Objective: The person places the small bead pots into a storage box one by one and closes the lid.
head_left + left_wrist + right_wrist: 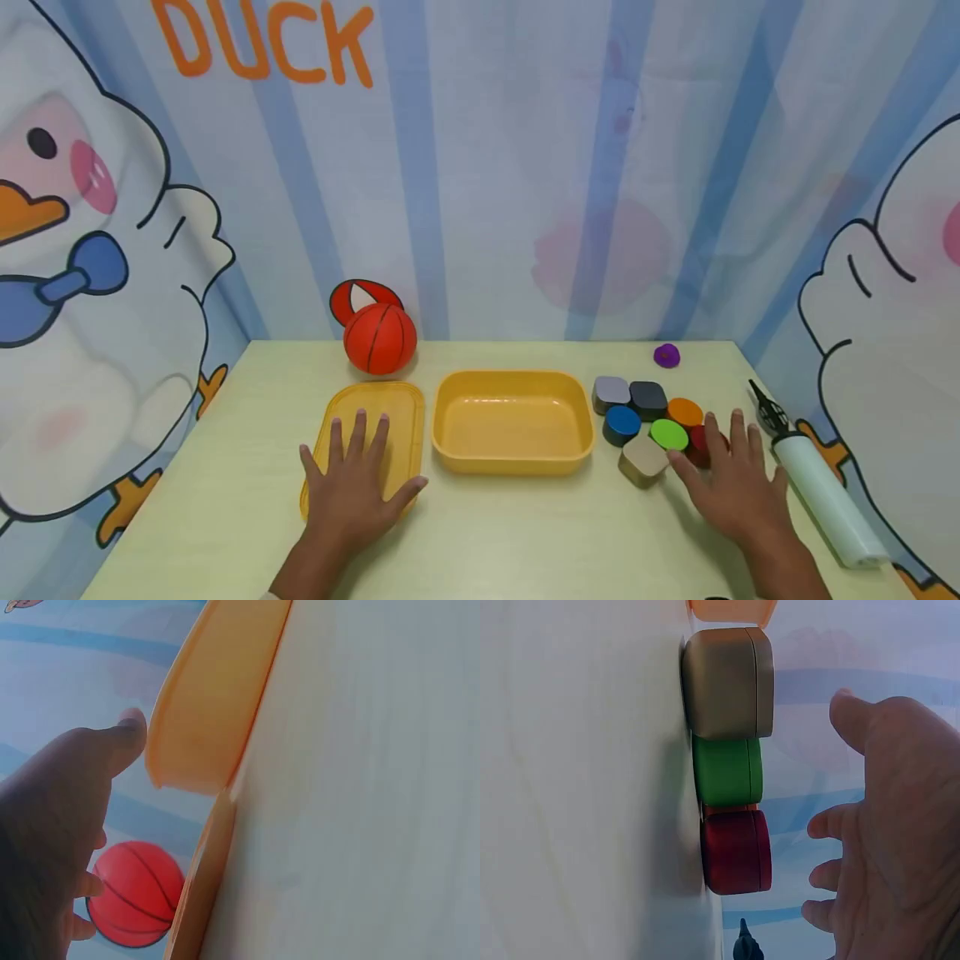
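Note:
My left hand [352, 487] is spread with straight fingers over a shallow yellow lid-like tray [402, 408], hiding part of it. In the left wrist view the thumb points toward a deeper yellow box [206, 697]. That rectangular box [513, 463] stands to the right of the shallow tray. My right hand [738, 492], fingers apart, hovers by a cluster of small lidded tins and holds nothing. Nearest it are a dark red tin [735, 853], a green tin [726, 772] and a beige tin [724, 684]. Blue [622, 426], orange [685, 411], grey [611, 394] and dark [648, 400] tins complete the cluster.
A pale green cylinder [828, 500] with a black pointed nozzle [771, 414] lies along the right edge. Toward the back are a small purple thing [667, 356] and a red ball [380, 338] with black lines. A striped duck-print curtain [495, 167] closes off the table's back.

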The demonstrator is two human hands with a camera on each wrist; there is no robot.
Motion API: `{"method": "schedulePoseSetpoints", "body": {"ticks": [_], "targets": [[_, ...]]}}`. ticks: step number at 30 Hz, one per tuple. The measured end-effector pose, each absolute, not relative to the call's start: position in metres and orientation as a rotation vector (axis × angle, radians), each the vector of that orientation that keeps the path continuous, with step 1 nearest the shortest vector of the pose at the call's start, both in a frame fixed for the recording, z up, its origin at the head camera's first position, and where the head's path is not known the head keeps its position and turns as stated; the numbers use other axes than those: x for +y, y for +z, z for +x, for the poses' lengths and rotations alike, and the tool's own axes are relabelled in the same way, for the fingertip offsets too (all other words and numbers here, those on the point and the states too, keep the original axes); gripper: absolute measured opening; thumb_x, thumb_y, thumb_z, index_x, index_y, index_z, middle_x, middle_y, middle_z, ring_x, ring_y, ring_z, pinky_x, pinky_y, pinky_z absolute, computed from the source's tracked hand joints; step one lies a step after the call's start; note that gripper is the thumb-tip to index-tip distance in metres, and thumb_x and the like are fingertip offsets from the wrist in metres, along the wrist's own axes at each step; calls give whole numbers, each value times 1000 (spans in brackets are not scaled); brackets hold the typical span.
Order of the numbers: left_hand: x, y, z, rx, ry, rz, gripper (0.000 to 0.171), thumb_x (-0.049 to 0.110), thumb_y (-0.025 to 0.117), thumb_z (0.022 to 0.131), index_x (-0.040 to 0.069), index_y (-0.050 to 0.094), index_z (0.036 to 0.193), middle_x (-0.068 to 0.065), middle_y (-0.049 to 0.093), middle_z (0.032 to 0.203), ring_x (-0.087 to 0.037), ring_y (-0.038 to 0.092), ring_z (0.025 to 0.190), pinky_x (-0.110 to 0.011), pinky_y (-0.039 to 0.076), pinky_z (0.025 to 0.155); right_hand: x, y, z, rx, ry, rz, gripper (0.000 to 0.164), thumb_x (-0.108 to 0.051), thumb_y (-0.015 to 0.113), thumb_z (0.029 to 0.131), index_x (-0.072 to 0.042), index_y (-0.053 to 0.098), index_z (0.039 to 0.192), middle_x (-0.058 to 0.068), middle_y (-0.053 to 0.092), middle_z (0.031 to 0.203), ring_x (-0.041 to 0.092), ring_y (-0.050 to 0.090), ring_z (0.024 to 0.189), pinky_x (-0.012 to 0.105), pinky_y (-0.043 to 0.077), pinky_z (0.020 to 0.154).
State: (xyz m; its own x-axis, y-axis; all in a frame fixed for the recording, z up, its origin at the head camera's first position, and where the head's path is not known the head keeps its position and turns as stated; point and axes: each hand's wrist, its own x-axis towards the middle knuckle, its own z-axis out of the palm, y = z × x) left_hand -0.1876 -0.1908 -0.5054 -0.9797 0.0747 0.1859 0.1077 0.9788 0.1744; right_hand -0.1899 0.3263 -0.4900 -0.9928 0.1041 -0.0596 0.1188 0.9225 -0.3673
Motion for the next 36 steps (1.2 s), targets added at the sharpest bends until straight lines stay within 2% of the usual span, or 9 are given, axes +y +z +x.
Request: {"method": "schedulePoseSetpoints", "body": {"ticks": [4, 10, 15, 27, 32, 36], "targets": [[-178, -506, -186, -2909, -325, -209, 107, 87, 56, 93, 24, 28, 175, -13, 28, 182, -53, 19, 168, -91, 8, 122, 330, -490, -193, 3019, -630, 187, 108, -80, 37, 106, 0, 8, 174, 40, -15, 175, 67, -5, 161, 97, 5, 112], [-160, -508, -186, -2876, -376, -288, 103, 85, 56, 94, 24, 32, 174, -13, 34, 180, -50, 28, 166, -90, 12, 123, 337, -490, -197, 3135, -507, 142, 100, -74, 38, 109, 4, 24, 170, 46, 7, 172, 69, 19, 155, 93, 26, 112], [-149, -505, -194, -2836, -380, -344, 102, 80, 60, 95, 23, 30, 174, -14, 39, 177, -47, 35, 163, -87, 17, 124, 340, -487, -202, 3170, -516, 122, 92, -67, 40, 112, 6, 29, 168, 47, 15, 170, 70, 27, 151, 88, 38, 109], [-141, -507, -216, -2739, -523, -415, 94, 71, 65, 98, 14, 41, 169, -18, 51, 168, -46, 51, 152, -86, 27, 121, 341, -492, -209, 3198, -612, 65, 85, -57, 57, 109, 6, 41, 163, 44, 29, 167, 70, 37, 146, 86, 40, 109], [-143, -516, -216, -2671, -651, -429, 88, 63, 70, 98, 11, 47, 165, -17, 57, 163, -42, 55, 149, -85, 30, 120, 346, -495, -206, 3178, -667, 53, 81, -51, 62, 109, 9, 43, 160, 47, 30, 164, 70, 38, 145, 85, 38, 113], [-144, -521, -217, -2611, -698, -452, 82, 58, 72, 98, 9, 53, 161, -15, 61, 159, -38, 58, 147, -84, 32, 119, 350, -500, -205, 3201, -705, 28, 74, -45, 66, 109, 9, 50, 156, 48, 36, 161, 70, 41, 142, 84, 39, 113]]}}
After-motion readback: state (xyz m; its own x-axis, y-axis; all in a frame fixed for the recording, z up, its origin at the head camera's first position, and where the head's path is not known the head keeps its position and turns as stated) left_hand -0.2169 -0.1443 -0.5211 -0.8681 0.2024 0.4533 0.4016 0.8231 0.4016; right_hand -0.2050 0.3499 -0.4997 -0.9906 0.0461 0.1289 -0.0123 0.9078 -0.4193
